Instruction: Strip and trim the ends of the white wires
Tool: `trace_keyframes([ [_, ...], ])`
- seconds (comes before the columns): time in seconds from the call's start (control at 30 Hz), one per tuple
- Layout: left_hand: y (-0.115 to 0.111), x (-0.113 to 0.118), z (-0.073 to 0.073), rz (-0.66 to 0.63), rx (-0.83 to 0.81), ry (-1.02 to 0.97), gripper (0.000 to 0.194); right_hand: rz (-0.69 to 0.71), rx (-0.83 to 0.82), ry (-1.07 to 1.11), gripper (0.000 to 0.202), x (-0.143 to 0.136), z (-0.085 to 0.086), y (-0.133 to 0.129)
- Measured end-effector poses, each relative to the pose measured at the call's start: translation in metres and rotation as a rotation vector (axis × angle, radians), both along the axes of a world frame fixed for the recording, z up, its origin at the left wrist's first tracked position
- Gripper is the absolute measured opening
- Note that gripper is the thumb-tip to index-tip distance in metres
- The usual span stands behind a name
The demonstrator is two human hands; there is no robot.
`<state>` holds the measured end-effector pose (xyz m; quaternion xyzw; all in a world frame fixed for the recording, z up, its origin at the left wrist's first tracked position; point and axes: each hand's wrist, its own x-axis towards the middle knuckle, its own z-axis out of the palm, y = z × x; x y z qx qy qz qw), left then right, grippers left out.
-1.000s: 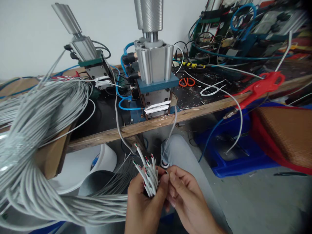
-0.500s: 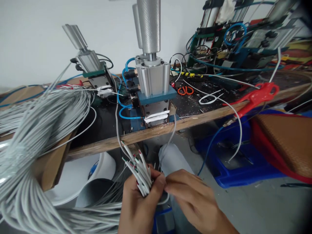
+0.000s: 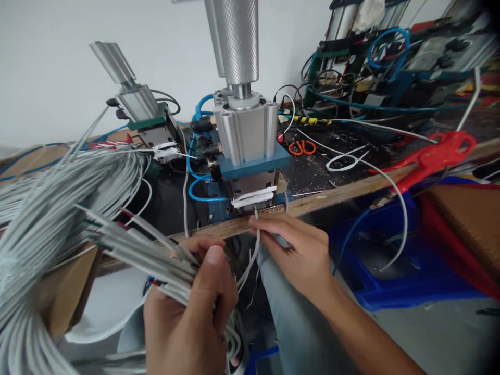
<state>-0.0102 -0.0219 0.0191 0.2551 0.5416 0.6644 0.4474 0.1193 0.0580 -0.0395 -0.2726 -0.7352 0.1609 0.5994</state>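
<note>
My left hand is wrapped round a bundle of grey-white cables, whose cut ends fan out to the upper left and show red and green wires. In the lower middle, my right hand pinches one grey cable near its end, between thumb and forefinger. That end points up, just below the white-padded jaws of the central pneumatic press. The jaws sit at the front edge of the bench.
A big coil of grey cable lies at the left by a second press. On the bench are orange-handled scissors. A red air gun hangs over the bench edge, above a blue stool. A white bucket stands below.
My left hand has moved left and nearer the camera, tilting the bundle leftward. My right hand has left the bundle and moved up towards the press with a single cable.
</note>
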Motion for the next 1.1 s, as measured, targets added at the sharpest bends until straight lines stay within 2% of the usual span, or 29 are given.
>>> trace_keyframes([
  [0.17, 0.004, 0.006, 0.009, 0.134, 0.015, 0.026, 0.012, 0.009, -0.012, 0.008, 0.029, -0.005, 0.0, 0.005],
  [0.23, 0.006, 0.005, 0.006, 0.072, -0.03, 0.032, 0.012, 0.015, 0.001, -0.001, 0.031, -0.003, 0.002, -0.001],
  [0.33, 0.009, -0.002, -0.005, -0.131, -0.061, 0.077, 0.025, 0.048, 0.043, -0.007, 0.034, 0.001, 0.005, -0.01],
  [0.4, 0.011, -0.006, -0.011, -0.205, -0.059, 0.128, 0.028, 0.083, 0.089, -0.02, 0.034, 0.004, 0.006, -0.015],
  [0.47, 0.013, -0.007, -0.015, -0.201, -0.051, 0.142, 0.026, 0.106, 0.121, -0.031, 0.033, 0.005, 0.006, -0.018],
  [0.7, 0.016, -0.006, -0.015, -0.198, -0.064, -0.025, 0.02, 0.185, 0.152, -0.019, 0.029, 0.003, 0.005, -0.02],
  [0.87, 0.014, -0.006, -0.017, -0.211, -0.053, -0.083, 0.018, 0.158, 0.152, -0.068, 0.035, 0.005, 0.002, -0.025],
  [0.97, 0.013, -0.006, -0.017, -0.23, -0.078, -0.06, 0.018, 0.137, 0.138, -0.133, 0.04, 0.007, -0.005, -0.029],
  [1.1, 0.013, -0.006, -0.01, -0.21, -0.109, 0.04, 0.015, 0.132, 0.127, -0.175, 0.045, 0.009, -0.013, -0.032],
])
